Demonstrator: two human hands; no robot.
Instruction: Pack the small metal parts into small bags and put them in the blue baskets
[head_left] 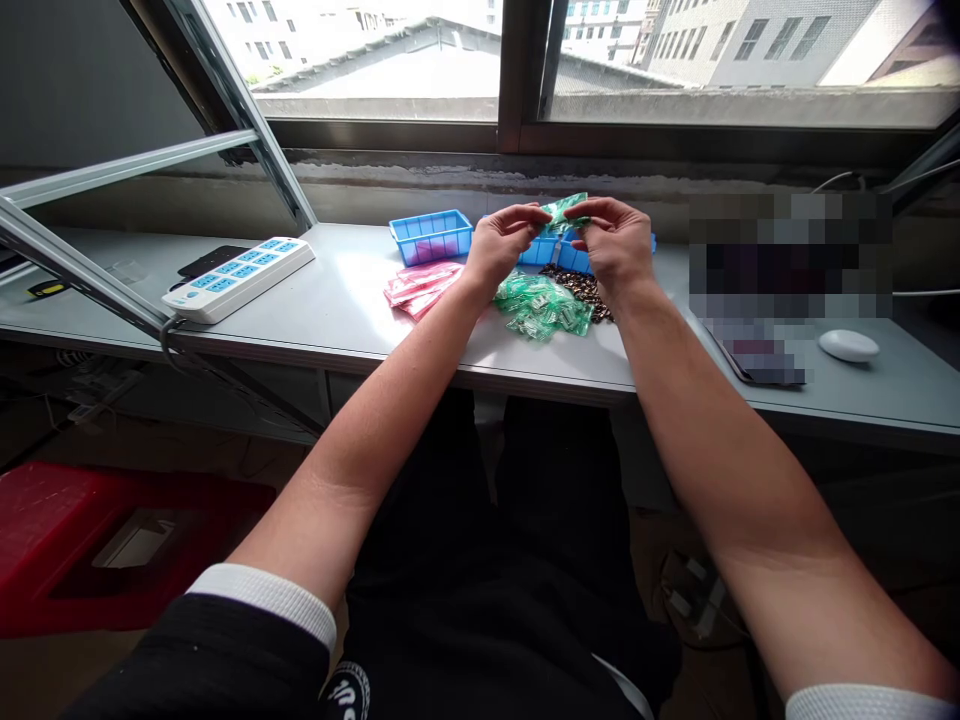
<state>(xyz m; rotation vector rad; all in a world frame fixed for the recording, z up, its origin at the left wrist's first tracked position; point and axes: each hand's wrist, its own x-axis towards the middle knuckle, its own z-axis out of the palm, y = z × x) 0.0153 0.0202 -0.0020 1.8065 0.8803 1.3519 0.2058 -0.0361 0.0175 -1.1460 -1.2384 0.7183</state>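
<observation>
Both hands hold a small green-printed clear packet (564, 212) between them, raised over the desk. My left hand (504, 243) pinches its left edge; my right hand (616, 240) pinches its right edge. Under the hands lies a pile of similar green packets (546, 305). Beside that pile, to the right, is a heap of small dark brown pieces (589, 290), too small to name. Pink packets (421, 286) are stacked left of my left wrist. Behind them stands a blue basket (431, 238) with something pink inside; more blue baskets (576, 256) are partly hidden by my hands.
A white power strip (240, 280) lies on the desk (345, 290) at left, by a metal frame (262, 160). At right are a phone-like flat object (750, 365), partly blurred, and a white mouse (848, 346). A red plastic stool (112, 540) stands at lower left.
</observation>
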